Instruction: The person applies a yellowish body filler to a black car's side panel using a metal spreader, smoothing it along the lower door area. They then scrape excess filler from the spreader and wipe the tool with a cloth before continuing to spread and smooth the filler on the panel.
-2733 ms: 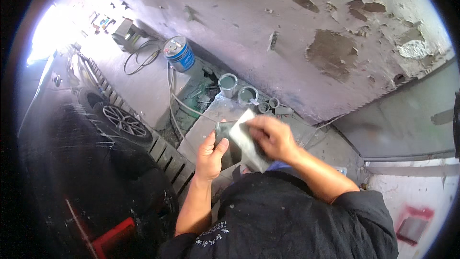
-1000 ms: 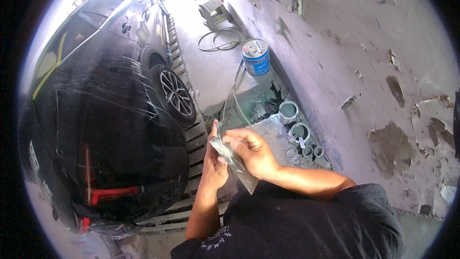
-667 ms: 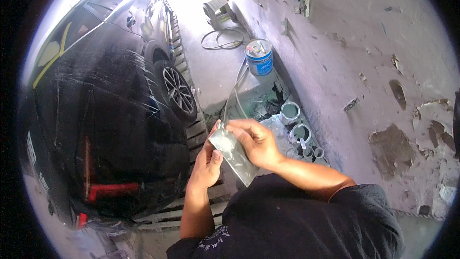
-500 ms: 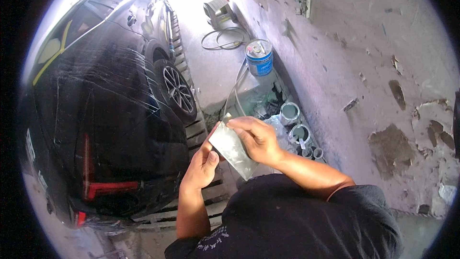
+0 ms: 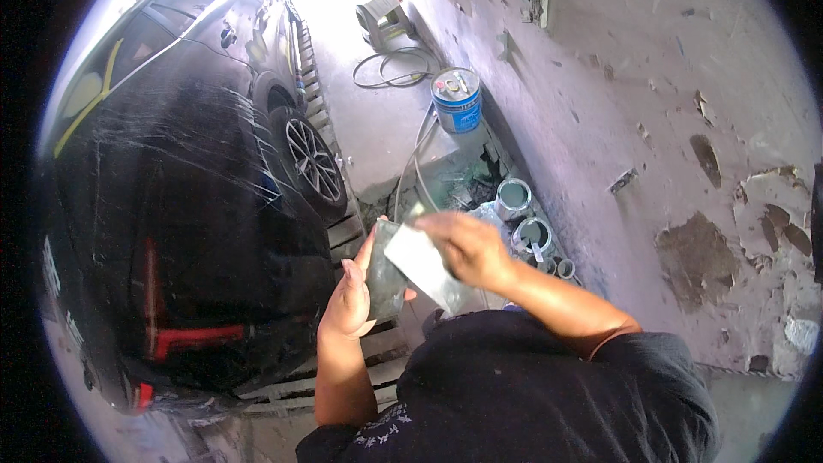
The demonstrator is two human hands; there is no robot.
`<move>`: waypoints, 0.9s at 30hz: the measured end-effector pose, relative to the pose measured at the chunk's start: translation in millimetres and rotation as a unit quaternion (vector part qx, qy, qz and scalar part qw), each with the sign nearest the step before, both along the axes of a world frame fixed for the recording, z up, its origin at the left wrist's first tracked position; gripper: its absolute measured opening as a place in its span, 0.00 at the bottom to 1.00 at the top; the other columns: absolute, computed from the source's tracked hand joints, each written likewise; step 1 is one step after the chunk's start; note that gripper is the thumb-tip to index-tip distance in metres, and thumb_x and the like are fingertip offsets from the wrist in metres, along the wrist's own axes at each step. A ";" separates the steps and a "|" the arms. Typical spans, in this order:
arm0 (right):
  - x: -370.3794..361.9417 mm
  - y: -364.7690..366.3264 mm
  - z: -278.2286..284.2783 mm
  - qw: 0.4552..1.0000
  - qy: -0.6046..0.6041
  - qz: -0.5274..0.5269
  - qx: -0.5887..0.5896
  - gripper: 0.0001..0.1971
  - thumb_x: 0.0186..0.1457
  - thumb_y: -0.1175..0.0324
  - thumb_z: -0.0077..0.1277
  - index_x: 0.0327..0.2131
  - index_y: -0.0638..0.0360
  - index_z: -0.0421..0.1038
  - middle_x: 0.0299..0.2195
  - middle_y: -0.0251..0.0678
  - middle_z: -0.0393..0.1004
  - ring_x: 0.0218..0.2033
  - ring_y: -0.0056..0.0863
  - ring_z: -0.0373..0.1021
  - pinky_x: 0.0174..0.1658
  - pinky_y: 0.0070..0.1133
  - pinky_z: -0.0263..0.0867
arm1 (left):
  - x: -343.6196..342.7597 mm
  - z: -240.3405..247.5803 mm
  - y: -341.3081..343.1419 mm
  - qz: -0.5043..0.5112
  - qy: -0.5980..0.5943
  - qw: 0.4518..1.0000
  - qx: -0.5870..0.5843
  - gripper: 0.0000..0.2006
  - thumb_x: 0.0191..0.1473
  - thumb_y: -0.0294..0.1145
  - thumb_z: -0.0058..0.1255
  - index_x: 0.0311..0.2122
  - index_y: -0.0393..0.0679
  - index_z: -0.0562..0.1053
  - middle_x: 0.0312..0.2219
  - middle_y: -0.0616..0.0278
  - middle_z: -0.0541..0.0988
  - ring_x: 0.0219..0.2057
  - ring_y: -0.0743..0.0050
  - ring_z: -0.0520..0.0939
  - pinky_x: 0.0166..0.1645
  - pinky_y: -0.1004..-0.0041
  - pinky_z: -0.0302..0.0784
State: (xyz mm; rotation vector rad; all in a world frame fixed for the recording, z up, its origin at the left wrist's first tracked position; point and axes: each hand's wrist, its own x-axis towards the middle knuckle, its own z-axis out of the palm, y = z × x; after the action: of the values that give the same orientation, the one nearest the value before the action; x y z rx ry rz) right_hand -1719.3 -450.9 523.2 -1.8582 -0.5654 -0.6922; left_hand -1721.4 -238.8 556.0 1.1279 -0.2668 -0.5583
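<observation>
My left hand (image 5: 346,304) supports a dull grey flat board (image 5: 385,270). Its thumb is raised at the near side, and fingertips show past the board's other edge. In my right hand (image 5: 467,249) is a pale, flat, roughly rectangular piece (image 5: 418,261), perhaps a spreader; its exact kind does not show. The piece lies over the right part of the board, angled down toward my body. Whether the two touch along their whole length I cannot tell. My right fingers are blurred at its upper edge, where a small yellowish bit sticks out.
A black car (image 5: 197,206) with scuffed bodywork stands close on the left. Along the rough, peeling wall (image 5: 626,171) are a blue pail (image 5: 456,101), open cans of grey material (image 5: 514,197) and small cups. A hose (image 5: 411,163) loops across the floor near a stool (image 5: 383,19).
The pale piece has shifted right and turned slightly, uncovering the grey board beneath it. My right hand has moved a little with it. My left thumb has lifted away from the edge.
</observation>
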 end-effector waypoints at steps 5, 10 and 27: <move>19.9 -6.1 10.1 0.997 -0.016 -0.071 0.036 0.11 0.54 0.81 0.52 0.42 0.61 0.75 0.39 0.43 0.78 0.39 0.34 0.76 0.41 0.23 0.71 | 1.2 -11.0 15.8 -0.044 -0.086 0.986 0.133 0.34 0.63 0.55 0.33 0.67 0.42 0.53 0.58 0.63 0.65 0.52 0.74 0.71 0.50 0.70 0.72; 0.5 -6.1 14.0 0.985 0.098 -0.038 0.135 0.11 0.58 0.77 0.51 0.45 0.64 0.73 0.41 0.39 0.76 0.41 0.25 0.73 0.44 0.19 0.68 | 2.0 -13.0 8.6 0.096 -0.174 0.949 0.246 0.35 0.53 0.27 0.49 0.66 0.44 0.55 0.59 0.60 0.60 0.59 0.69 0.63 0.60 0.70 0.60; -30.1 13.9 -28.4 0.884 0.282 0.085 0.362 0.15 0.60 0.76 0.50 0.50 0.63 0.69 0.46 0.35 0.73 0.48 0.20 0.69 0.52 0.20 0.65 | -16.7 8.1 -26.6 0.278 -0.447 0.631 0.570 0.46 0.40 0.29 0.65 0.65 0.38 0.55 0.60 0.45 0.59 0.57 0.43 0.62 0.61 0.53 0.56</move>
State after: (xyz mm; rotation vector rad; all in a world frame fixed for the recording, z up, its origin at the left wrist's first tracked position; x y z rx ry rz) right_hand -1749.4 -437.0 494.7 -1.1872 -0.0524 -0.1666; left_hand -1738.1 -265.4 564.1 2.5948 -0.3907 0.6138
